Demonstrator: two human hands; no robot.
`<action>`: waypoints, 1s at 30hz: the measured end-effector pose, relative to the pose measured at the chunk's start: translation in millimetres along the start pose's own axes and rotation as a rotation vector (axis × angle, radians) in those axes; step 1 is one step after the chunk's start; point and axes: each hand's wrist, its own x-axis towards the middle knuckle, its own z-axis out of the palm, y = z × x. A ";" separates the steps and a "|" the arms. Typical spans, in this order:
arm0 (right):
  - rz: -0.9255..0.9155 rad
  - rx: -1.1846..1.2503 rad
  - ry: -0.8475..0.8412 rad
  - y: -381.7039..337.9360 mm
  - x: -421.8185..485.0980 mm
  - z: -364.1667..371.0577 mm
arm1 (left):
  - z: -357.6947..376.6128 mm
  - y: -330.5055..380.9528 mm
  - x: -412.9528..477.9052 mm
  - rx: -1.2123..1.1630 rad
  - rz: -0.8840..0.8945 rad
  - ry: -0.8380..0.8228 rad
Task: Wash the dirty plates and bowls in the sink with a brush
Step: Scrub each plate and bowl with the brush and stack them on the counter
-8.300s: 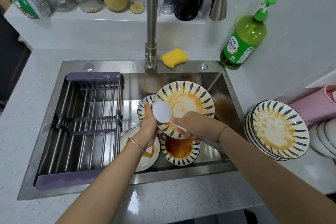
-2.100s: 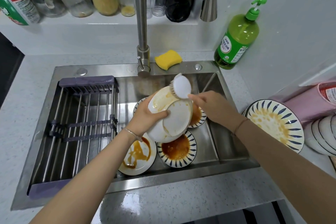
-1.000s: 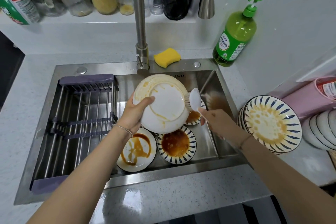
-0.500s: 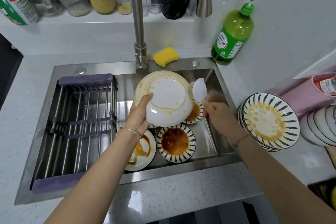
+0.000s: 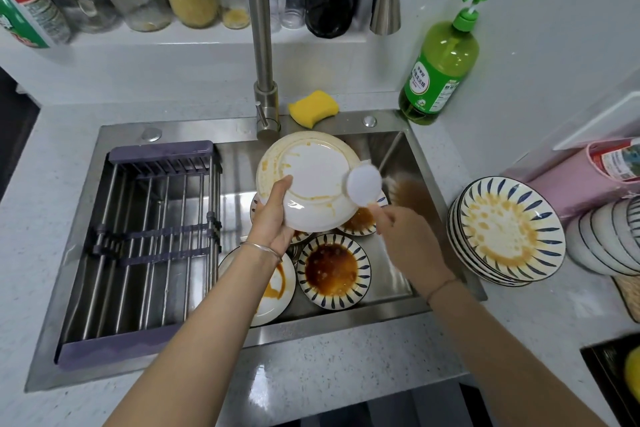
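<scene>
My left hand (image 5: pixel 273 218) grips a large plate (image 5: pixel 311 177) by its lower left rim and holds it over the sink (image 5: pixel 398 156), white underside facing me, streaked with orange sauce. My right hand (image 5: pixel 405 236) holds a white dish brush (image 5: pixel 363 185) whose round head presses on the plate's right edge. Below lie a bowl with dark brown sauce (image 5: pixel 332 270), a white plate with orange smears (image 5: pixel 277 288) and other patterned dishes (image 5: pixel 360 222), partly hidden.
A purple-framed drying rack (image 5: pixel 145 246) fills the sink's left half. The faucet (image 5: pixel 263 45) rises behind, a yellow sponge (image 5: pixel 313 107) and a green soap bottle (image 5: pixel 440 62) beside it. A stack of dirty blue-striped plates (image 5: pixel 505 232) stands on the right counter. Jars line the back ledge.
The brush head has slid from beside the plate's upper right rim down onto its right edge. The plate has stayed upside-down in my left hand.
</scene>
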 end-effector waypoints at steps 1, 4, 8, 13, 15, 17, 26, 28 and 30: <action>-0.045 -0.046 -0.031 -3.2 -11.3 7.7 | 1.4 -0.4 0.5 -0.001 -0.006 0.001; -0.131 -0.092 -0.050 -2.0 -33.7 25.8 | 1.8 -0.6 1.5 -0.005 -0.013 -0.006; -0.032 0.003 0.046 7.2 -6.4 12.1 | 5.7 0.8 -0.5 -0.037 -0.030 -0.020; -0.067 0.022 0.013 1.0 -19.8 24.9 | 11.2 1.5 0.7 -0.050 -0.020 -0.025; -0.140 -0.067 0.000 1.6 -29.6 36.1 | 10.7 1.2 1.2 -0.045 -0.019 -0.016; -0.134 -0.100 -0.002 6.0 -21.7 30.0 | 11.6 2.6 -1.6 -0.035 -0.027 -0.007; 0.300 0.742 0.069 5.7 7.3 -2.4 | 14.8 -3.1 -16.7 -0.078 -0.068 -0.087; 0.317 0.878 0.036 -4.7 9.9 3.2 | 18.4 -7.2 -21.9 -0.073 -0.082 -0.115; 0.300 0.935 0.072 -12.5 13.8 10.6 | 20.1 -9.9 -25.8 -0.050 -0.089 -0.160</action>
